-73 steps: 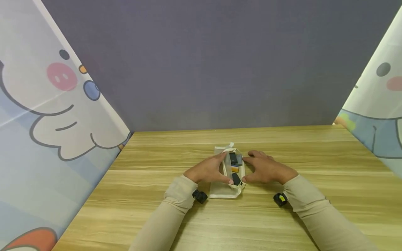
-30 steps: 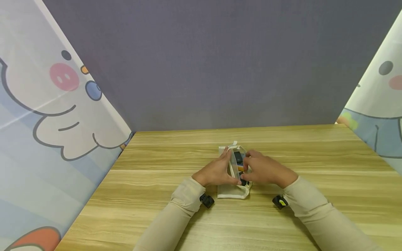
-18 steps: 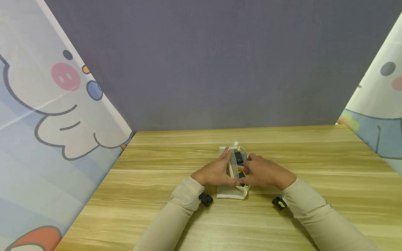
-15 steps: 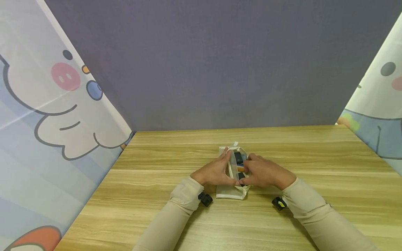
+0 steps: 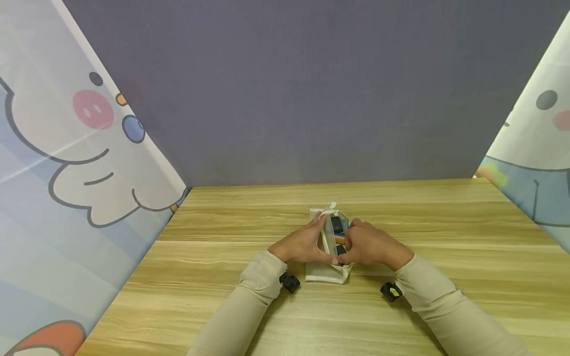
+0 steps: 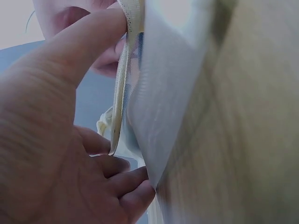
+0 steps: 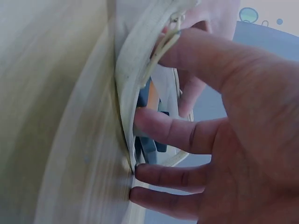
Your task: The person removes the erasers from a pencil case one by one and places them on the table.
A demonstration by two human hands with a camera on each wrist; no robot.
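A whitish mesh zip pouch lies on the wooden table, its mouth spread apart. My left hand holds the left side of the mouth, thumb near the front end and fingers toward the back; in the left wrist view the thumb lies over the zip edge. From the other side, my right hand grips the right rim. In the right wrist view its index finger reaches into the mouth while lower fingers stay outside. Inside show a black item, an orange-and-blue item and another dark item.
The wooden table runs back to a dark grey panel. Printed cartoon sheets flank it left and right. Black wrist cameras sit below both wrists. A small white tab sticks up at the pouch's back end.
My right fingers have gone from the right rim to curling over it into the mouth. Left hand and pouch sit slightly further right than at first. In the last half second little has moved.
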